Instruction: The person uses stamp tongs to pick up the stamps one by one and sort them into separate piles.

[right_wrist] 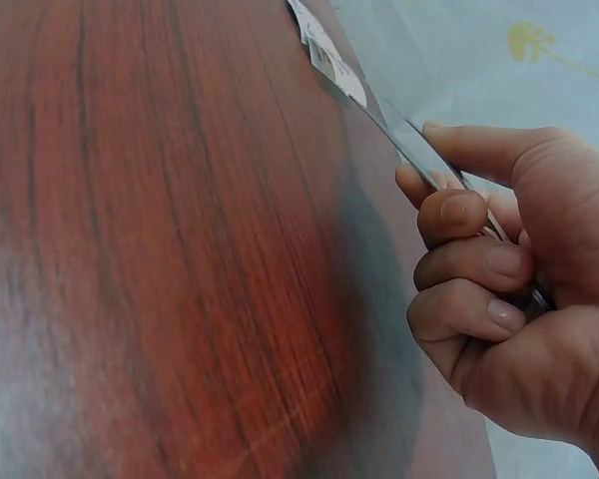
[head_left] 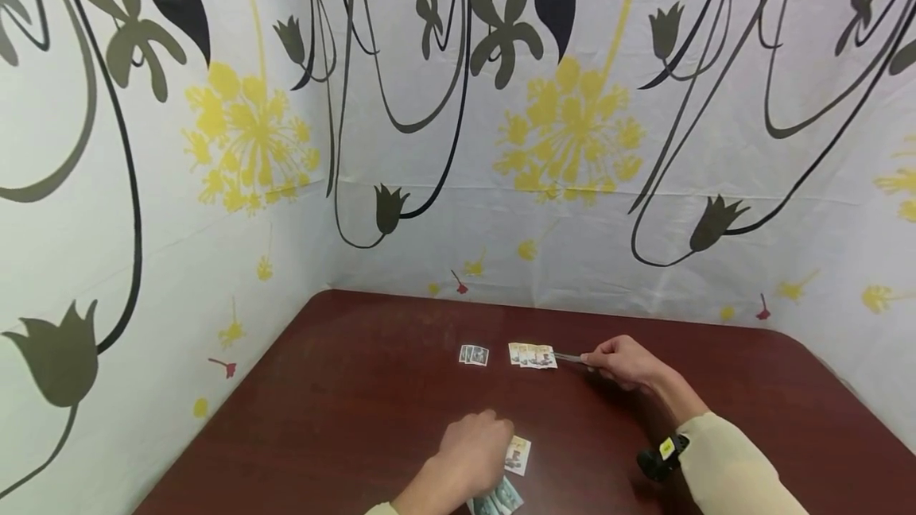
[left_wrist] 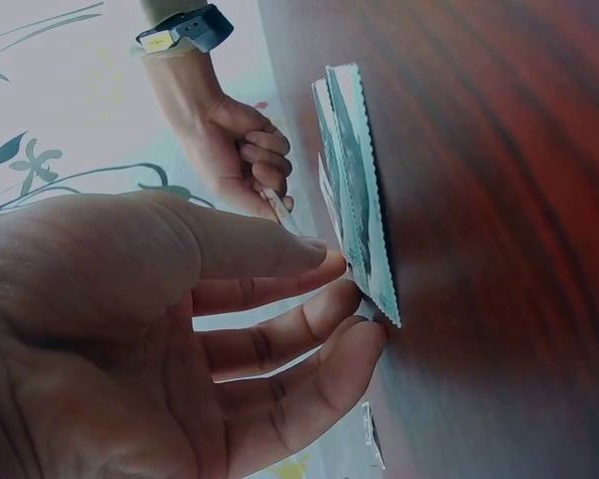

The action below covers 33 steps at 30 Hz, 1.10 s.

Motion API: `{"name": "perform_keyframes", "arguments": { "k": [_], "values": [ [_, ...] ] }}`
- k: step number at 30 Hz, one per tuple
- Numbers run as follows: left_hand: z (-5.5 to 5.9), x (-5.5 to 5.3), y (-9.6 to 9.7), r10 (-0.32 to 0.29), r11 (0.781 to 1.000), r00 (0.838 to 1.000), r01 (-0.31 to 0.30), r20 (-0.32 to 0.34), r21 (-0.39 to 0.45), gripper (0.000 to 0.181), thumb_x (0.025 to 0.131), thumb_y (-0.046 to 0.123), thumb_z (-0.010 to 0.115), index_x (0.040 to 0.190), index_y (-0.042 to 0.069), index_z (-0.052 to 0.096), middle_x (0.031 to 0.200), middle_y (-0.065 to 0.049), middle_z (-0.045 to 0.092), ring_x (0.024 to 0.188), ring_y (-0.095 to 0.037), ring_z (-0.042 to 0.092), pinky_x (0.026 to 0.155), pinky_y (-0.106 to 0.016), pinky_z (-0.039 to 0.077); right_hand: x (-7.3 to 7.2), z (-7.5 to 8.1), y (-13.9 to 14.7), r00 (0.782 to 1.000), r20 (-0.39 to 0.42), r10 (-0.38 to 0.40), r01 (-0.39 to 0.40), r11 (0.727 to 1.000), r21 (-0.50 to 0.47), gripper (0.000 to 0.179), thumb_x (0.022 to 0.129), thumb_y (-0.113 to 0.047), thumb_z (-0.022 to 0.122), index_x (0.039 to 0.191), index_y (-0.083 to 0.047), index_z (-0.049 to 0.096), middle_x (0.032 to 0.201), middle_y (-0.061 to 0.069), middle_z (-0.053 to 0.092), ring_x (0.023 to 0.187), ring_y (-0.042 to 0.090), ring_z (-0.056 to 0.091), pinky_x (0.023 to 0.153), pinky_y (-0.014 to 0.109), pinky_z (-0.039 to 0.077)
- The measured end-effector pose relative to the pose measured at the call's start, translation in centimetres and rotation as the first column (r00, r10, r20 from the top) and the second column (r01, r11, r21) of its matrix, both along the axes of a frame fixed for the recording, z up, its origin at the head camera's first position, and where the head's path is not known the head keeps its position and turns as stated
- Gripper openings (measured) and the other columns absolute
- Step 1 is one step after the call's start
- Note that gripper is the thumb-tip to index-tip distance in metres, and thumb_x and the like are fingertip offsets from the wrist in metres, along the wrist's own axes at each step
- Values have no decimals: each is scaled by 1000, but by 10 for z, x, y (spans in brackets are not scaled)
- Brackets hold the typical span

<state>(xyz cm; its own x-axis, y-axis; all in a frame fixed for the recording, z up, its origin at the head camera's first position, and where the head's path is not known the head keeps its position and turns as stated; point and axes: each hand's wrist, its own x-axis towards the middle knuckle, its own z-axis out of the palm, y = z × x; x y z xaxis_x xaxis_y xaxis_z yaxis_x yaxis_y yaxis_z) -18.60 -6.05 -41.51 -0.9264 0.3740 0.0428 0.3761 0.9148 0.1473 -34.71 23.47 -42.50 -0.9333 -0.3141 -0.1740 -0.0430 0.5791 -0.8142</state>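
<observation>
One right hand: gripping tweezers, tips at the orange stamps' edge, probably for fine alignment!
Left hand: bent-fingered by green stamps on the counter; pinching, impossible to tell.

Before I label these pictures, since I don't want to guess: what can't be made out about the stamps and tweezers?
Head: teal stamps, partly covered by the left hand, cut off by the bottom edge.
Head: fine print on the tan stamp row, too small to read.
Right wrist: that row's far end, cut off by the top edge.
Right wrist: tweezers' middle, hidden by the right hand's fingers.
</observation>
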Motion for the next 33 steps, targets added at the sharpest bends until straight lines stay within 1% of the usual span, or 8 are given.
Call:
{"name": "perform_keyframes", "arguments": {
  "k": [6,12,15,19,24,29,33],
  "values": [
    [-1,0,2,0,1000,1000,0,21,5,26,78,7,80,102,18,77,91,-1,66,77,-17,62,61,-37,55,8,-1,8,1000,0,-9,9,1000,-1,40,104,-29,67,87,7,66,57,-5,43,47,9,29,46,25,29],
    [0,2,2,2,1000,999,-3,42,22,23,80,9,79,101,18,78,91,-1,66,76,-18,61,61,-37,54,17,0,15,1000,-6,6,-6,1000,-1,41,104,-32,67,90,7,67,56,-5,42,47,9,29,46,26,30],
    [2,1,2,3,999,998,-5,59,38,22,83,12,78,104,17,77,93,-1,67,78,-18,62,62,-38,54,21,2,16,1000,-17,21,-21,1000,-5,44,104,-32,67,89,9,64,56,-5,40,47,9,28,46,26,29],
    [4,1,0,4,999,999,-7,54,44,21,85,19,79,105,16,77,94,-1,67,79,-18,63,64,-37,55,27,7,15,997,-42,66,-66,998,-8,45,104,-31,67,89,11,63,56,-6,38,46,9,27,46,27,29],
    [5,2,-1,5,999,999,-7,38,43,22,85,25,81,104,15,76,91,0,66,76,-17,61,63,-37,54,37,12,12,990,-83,110,-109,994,16,40,104,-31,67,90,7,69,57,-5,40,47,9,31,45,27,32],
    [5,3,1,21,999,999,-22,24,34,18,85,23,81,100,15,76,91,-1,65,76,-18,62,62,-38,53,50,15,7,980,-122,157,-154,987,37,40,105,-30,66,86,6,69,58,-5,39,48,9,32,47,27,34],
    [5,1,2,28,999,999,-29,27,36,14,83,16,80,96,14,75,87,-1,64,72,-17,58,60,-37,51,63,16,2,972,-144,187,-182,982,46,39,105,-29,66,86,4,70,59,-5,40,50,8,32,48,27,33]
  ]
}}
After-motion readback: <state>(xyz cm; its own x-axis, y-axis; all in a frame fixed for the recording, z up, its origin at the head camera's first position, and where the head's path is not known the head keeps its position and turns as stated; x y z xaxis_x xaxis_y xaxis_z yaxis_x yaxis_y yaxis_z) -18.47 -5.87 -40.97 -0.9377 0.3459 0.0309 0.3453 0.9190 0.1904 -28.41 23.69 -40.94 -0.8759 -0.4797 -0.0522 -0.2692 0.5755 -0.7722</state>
